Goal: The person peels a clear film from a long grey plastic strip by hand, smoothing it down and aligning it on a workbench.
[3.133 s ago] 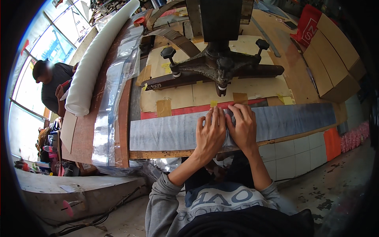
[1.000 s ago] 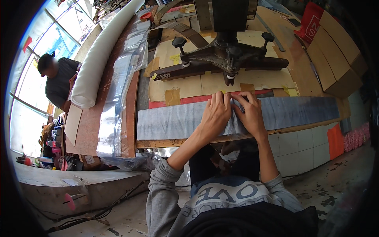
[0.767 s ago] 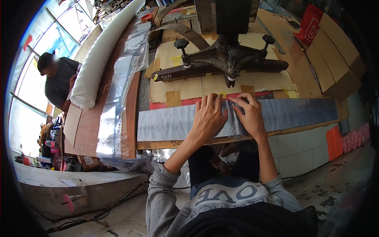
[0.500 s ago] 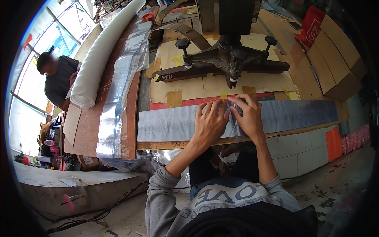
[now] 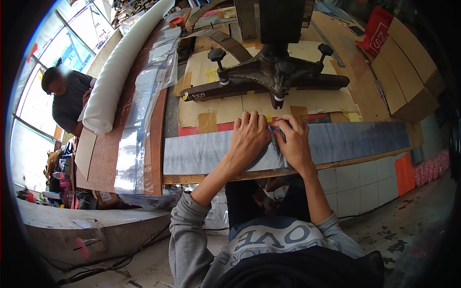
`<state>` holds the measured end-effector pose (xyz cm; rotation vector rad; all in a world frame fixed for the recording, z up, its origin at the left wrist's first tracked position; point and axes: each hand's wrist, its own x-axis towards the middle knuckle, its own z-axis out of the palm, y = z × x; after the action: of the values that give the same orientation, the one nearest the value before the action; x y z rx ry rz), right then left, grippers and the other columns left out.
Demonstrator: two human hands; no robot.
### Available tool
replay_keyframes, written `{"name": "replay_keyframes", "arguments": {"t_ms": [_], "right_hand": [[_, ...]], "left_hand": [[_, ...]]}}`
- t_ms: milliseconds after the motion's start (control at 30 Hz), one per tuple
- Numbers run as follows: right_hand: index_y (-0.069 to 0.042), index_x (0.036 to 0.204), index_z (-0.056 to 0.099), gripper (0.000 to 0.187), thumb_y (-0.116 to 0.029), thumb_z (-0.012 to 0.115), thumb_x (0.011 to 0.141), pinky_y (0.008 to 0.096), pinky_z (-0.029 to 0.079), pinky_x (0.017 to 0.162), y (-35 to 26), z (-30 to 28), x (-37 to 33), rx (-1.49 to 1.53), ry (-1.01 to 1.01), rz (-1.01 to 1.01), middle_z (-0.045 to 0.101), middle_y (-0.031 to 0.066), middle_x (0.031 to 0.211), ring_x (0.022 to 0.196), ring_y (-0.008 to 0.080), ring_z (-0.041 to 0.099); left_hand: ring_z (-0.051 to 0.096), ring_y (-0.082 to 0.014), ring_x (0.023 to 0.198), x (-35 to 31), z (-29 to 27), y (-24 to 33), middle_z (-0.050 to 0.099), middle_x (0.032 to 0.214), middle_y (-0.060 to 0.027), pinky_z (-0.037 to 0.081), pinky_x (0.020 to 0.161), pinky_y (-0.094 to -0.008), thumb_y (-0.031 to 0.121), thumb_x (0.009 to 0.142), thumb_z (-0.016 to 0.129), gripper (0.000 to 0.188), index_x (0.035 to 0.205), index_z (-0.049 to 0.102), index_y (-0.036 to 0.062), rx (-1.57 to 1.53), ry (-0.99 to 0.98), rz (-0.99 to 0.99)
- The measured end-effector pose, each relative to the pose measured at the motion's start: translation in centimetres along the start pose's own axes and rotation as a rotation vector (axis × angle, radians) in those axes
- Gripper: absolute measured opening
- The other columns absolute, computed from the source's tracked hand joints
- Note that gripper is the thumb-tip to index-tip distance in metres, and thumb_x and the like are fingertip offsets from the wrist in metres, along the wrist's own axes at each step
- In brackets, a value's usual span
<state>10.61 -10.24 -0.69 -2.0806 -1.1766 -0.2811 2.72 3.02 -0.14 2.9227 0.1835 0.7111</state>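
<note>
A long strip of clear, bluish-grey plastic sheet lies along the front edge of the workbench. My left hand rests palm-down on its middle, fingers stretched toward the far edge. Close beside it, my right hand has bent fingers and thumb drawn together at the sheet's far edge, where they seem to pinch the plastic. A small fold shows in the sheet between my hands. Just beyond my fingertips is a yellow tape piece by a red strip. The exact fingertip contact is partly hidden.
A dark metal press head with knobs and a crossbar hangs over a taped tan board. Left are a white roll, loose clear film and a seated person. A cardboard box stands at the right.
Both hands have shifted slightly left in view, along with the whole scene. My left hand's fingers have moved a little farther forward over the sheet's far edge; the right fingers stay bent.
</note>
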Motion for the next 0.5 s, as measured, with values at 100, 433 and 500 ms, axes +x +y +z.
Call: {"name": "replay_keyframes", "arguments": {"t_ms": [100,433,500], "right_hand": [[-0.012,0.1,0.064,0.022,-0.012,0.068,0.079,0.0421,0.034,0.093,0.4,0.2,-0.3,0.043,0.026,0.011,0.055,0.0037,0.105,0.103,0.0231,0.052],[-0.012,0.1,0.057,0.027,-0.018,0.072,0.077,0.0414,0.037,0.088,0.7,0.1,-0.1,0.061,0.034,-0.028,0.055,0.0033,0.102,0.101,0.0252,0.052],[-0.011,0.098,0.057,0.027,-0.018,0.072,0.077,0.0415,0.037,0.088,0.5,0.5,-0.2,0.059,0.016,-0.008,0.055,0.0036,0.101,0.1,0.0253,0.052]], "left_hand": [[0.052,-0.0273,0.088,0.3,0.5,-0.4,0.055,0.087,-0.0116,0.042,0.074,-0.0386,0.025,0.081,0.064,0.024,0.086,0.059,0.0018,0.032,0.018,-0.041],[0.06,-0.0232,0.064,0.1,0.4,-1.3,0.053,0.067,-0.0052,0.048,0.056,-0.0352,0.029,0.085,0.063,0.027,0.073,0.053,0.0076,-0.045,0.118,0.138],[0.062,-0.0245,0.061,-0.5,-0.8,-2.4,0.055,0.065,-0.0061,0.049,0.054,-0.0364,0.032,0.084,0.065,0.03,0.074,0.051,0.0072,-0.053,0.105,0.126]]}}
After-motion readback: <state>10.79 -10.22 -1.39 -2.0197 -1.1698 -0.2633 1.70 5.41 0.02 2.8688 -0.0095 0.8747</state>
